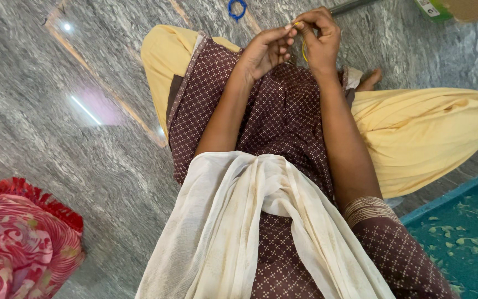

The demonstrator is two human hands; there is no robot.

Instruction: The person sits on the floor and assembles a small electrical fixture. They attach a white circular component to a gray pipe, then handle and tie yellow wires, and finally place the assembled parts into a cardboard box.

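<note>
Person sits cross-legged on grey marble floor (56, 138), both hands raised over the lap w/ fingertips meeting. Left hand (266, 52): fingers partly curled, thumb & forefinger pinched together at the tips, rest of the fingers loosely bent, palm facing down toward the lap. Right hand (321, 39): closed tighter, fingers folded in, tips pressed against the left hand's tips. Thin yellow band (304, 51) shows just below the right hand's fingers, a short curved bit only; most of it is hidden behind the fingers, so can't tell its full shape. Both hands seem to grip it at the pinch pt. Blue ring (237, 8) lies on the floor just beyond the hands, apart from them, near top edge. Below the hands: brown patterned tunic (272, 116), yellow trousers (427, 133) on the knees, cream scarf (250, 221) draped down the front. Red patterned cushion (23, 243) at lower left, teal mat (466, 232) at lower right, green box (435, 8) corner at top right.
</note>
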